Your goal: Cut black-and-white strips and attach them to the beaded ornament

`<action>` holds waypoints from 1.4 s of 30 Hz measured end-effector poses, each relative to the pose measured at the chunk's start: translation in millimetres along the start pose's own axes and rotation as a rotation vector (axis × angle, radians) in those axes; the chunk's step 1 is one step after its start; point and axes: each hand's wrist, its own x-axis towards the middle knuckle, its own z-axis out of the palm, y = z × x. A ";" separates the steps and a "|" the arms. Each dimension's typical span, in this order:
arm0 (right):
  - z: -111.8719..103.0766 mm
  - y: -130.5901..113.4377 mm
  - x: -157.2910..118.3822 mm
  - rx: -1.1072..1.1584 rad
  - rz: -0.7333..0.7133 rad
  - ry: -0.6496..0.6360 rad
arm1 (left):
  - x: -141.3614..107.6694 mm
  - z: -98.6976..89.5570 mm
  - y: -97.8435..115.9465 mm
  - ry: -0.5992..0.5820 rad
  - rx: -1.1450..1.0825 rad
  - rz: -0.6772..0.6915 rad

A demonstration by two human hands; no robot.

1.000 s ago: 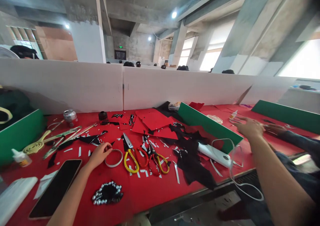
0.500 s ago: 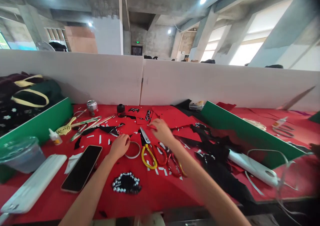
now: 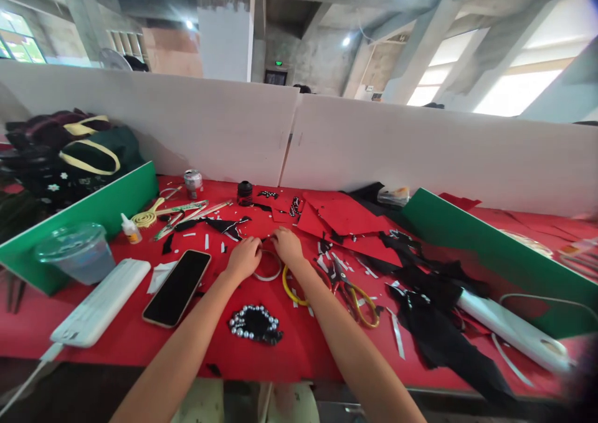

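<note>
My left hand [image 3: 245,258] is closed, with its fingertips pinched together above the red tabletop. Close beside it my right hand [image 3: 287,247] has its fingers drawn together. A small dark bit seems to show between the two hands, too small to name. Just below them lies a pale ring [image 3: 267,279], like a tape roll, partly hidden by the fingers. Yellow-handled scissors [image 3: 290,291] lie partly under my right forearm, and another pair of scissors [image 3: 364,311] is to its right. Nearer to me rests a bracelet-like loop of silvery beads [image 3: 243,332] with black fabric.
At left are a phone [image 3: 177,289], a white power bank [image 3: 100,301], a plastic tub [image 3: 77,255] and a glue bottle [image 3: 131,230]. Black fabric scraps [image 3: 430,323] and a white device [image 3: 509,329] lie right. Green dividers [image 3: 486,267] flank the table; a can [image 3: 193,185] stands behind.
My right hand has moved left and down, close to my left hand, its fingers drawn together. The view has swung left and slightly down.
</note>
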 end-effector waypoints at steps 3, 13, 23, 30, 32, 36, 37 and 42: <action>0.5 1.0 0.6 0.020 -0.013 -0.001 | 0.5 0.5 -1.1 0.003 -0.001 -0.021; -4.0 13.5 -0.2 0.215 -0.029 0.013 | 0.0 -1.2 -1.3 0.032 -0.011 -0.006; 4.5 13.2 70.4 0.091 0.112 -0.001 | -0.8 1.7 0.5 0.052 0.000 -0.022; 14.4 12.4 91.3 0.134 0.155 0.050 | 0.1 4.6 -2.0 0.036 0.003 -0.037; 13.8 9.6 85.4 0.170 0.142 0.066 | 0.7 6.3 -3.7 0.044 -0.014 -0.029; 13.3 -2.5 53.5 0.423 0.063 0.135 | 6.3 8.0 -9.4 0.193 -0.162 -0.118; 12.9 -6.4 42.7 0.530 0.017 0.155 | 8.4 7.8 -10.9 0.247 -0.251 -0.163; 4.5 -22.6 -3.6 0.744 -0.134 0.190 | 14.7 4.7 -13.7 0.216 -1.088 -0.264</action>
